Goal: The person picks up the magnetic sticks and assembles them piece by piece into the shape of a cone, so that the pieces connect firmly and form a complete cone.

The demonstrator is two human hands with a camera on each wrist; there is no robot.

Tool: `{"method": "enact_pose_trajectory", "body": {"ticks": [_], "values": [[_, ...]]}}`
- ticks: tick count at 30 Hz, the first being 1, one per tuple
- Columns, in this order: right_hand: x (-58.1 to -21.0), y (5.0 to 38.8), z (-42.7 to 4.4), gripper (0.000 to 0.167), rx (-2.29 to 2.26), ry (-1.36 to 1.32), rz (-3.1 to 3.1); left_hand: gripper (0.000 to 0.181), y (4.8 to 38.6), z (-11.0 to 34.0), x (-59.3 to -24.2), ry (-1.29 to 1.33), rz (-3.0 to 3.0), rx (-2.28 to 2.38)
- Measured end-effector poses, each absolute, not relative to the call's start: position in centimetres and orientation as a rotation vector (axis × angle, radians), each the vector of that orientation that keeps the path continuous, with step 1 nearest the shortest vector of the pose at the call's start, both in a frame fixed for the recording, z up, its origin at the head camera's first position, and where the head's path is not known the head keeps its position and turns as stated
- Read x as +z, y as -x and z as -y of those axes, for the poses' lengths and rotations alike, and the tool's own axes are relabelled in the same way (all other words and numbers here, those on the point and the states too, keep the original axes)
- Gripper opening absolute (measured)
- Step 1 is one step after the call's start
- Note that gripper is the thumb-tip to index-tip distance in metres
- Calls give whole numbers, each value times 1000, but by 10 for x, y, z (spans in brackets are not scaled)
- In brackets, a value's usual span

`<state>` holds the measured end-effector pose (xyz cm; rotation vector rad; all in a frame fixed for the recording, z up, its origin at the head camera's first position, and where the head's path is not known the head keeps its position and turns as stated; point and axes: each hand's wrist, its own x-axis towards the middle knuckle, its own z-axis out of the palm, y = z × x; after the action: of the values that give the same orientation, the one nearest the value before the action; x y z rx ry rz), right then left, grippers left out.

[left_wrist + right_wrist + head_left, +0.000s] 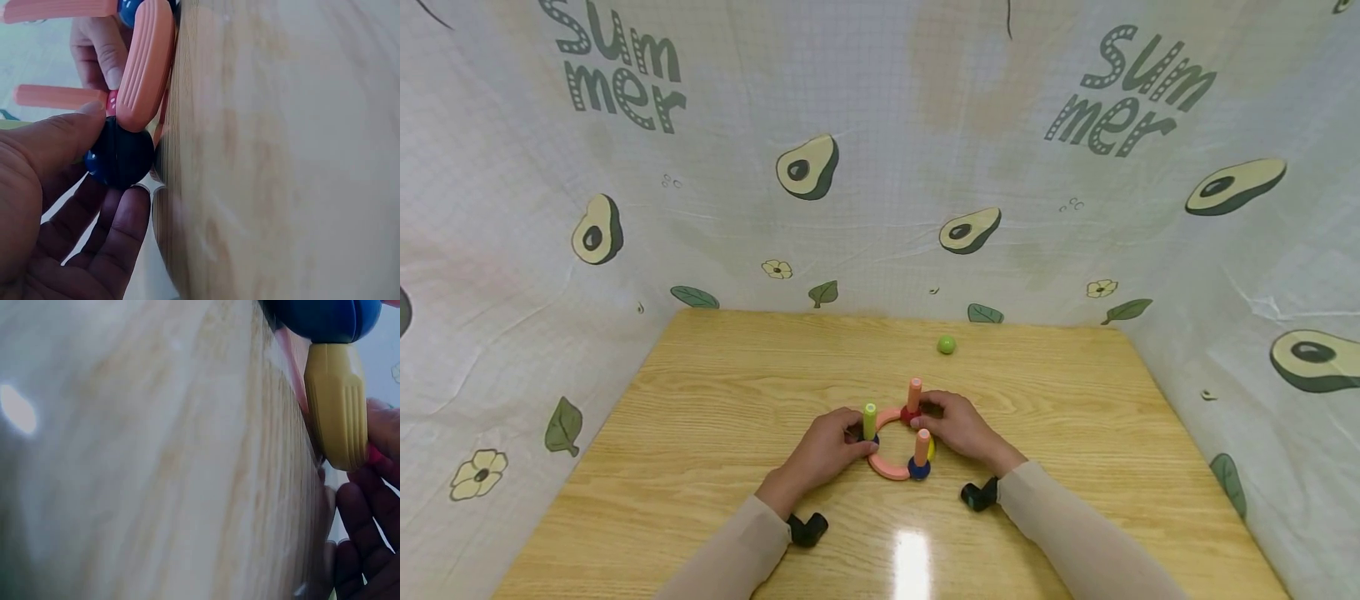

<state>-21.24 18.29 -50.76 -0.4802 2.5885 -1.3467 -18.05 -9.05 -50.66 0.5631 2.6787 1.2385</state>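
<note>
On the table lies a ring of toy rods and balls, with curved salmon rods [887,471] and a yellow rod [337,406] joining the balls. My left hand [823,450] pinches a dark blue ball [122,153] at the ring's left, from which a green rod [869,421] stands upright. At the far right of the ring, my right hand [958,427] pinches a red ball [910,416] that bears an upright orange rod [915,393]. Another blue ball [919,469] sits at the near side, also carrying an upright orange rod [922,446]. Fingers partly hide both held balls.
A small green ball [947,344] rests behind the ring, towards the back of the wooden table [715,400]. Printed cloth [880,183] hangs around the back and sides. Black wrist cameras [808,530] sit close to the tabletop.
</note>
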Motion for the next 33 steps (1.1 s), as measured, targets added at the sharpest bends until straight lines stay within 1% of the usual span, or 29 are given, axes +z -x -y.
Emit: {"method": "enact_pose_trajectory", "body": {"ticks": [9, 17, 25, 30, 33], "values": [[-511, 214, -183, 34, -1352, 512, -2600, 18, 179, 91, -508, -588, -2678, 1253], [-510, 213, -183, 34, -1353, 512, -2593, 31, 175, 93, -507, -535, -2612, 1374], [-511, 214, -182, 34, -1342, 499, -2596, 25, 176, 94, -510, -544, -2604, 1432], [-509, 214, -185, 41, -1339, 504, -2561, 24, 177, 94, -512, -561, -2609, 1430], [-505, 213, -190, 42, -1380, 472, -2490, 25, 177, 94, -513, -566, -2617, 1420]]}}
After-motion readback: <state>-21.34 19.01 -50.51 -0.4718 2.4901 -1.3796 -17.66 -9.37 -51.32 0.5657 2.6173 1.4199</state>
